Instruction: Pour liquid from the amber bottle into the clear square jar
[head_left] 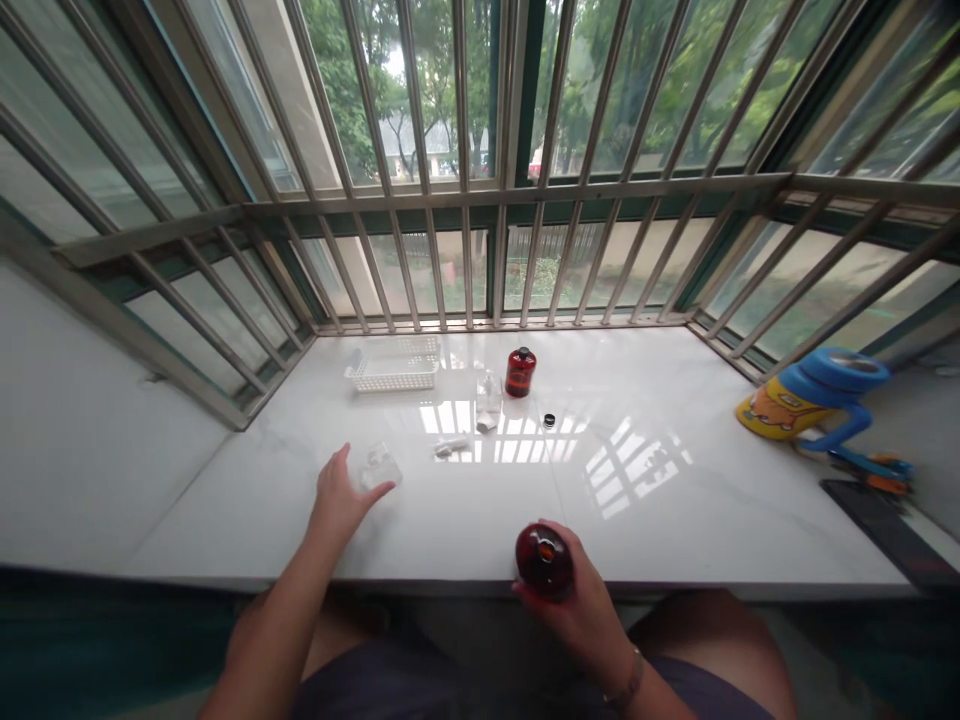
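Observation:
My right hand is wrapped round a dark red, see-through bottle at the front edge of the white counter. The bottle's open mouth seems to face up toward me. Over the counter on the left, my left hand has thumb and forefinger spread apart. Just beside those fingers lies a clear plastic piece; I cannot tell whether the thumb touches it. A small black cap rests on the counter. Behind it stands a second red bottle with a dark top.
A clear container stands left of the second bottle, near a small whitish item. Farther back is a white perforated basket. On the right are a blue and yellow jug and a dark flat phone-like object. Metal window bars close the back.

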